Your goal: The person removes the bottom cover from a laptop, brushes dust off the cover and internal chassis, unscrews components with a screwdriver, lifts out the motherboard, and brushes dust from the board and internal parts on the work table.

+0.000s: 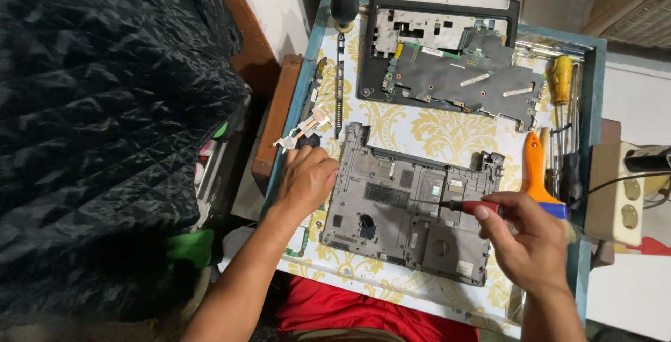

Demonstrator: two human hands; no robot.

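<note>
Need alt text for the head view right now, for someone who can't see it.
A right hand holds a red-handled screwdriver with its tip on a grey laptop base, while the left hand rests at the base's left edge. A detached motherboard panel and an orange-handled brush lie on the patterned table.

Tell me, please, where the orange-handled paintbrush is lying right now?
In the head view, the orange-handled paintbrush lies on the table's right side, just right of the grey laptop base, immediately beyond the right hand holding a red-handled screwdriver.
</note>
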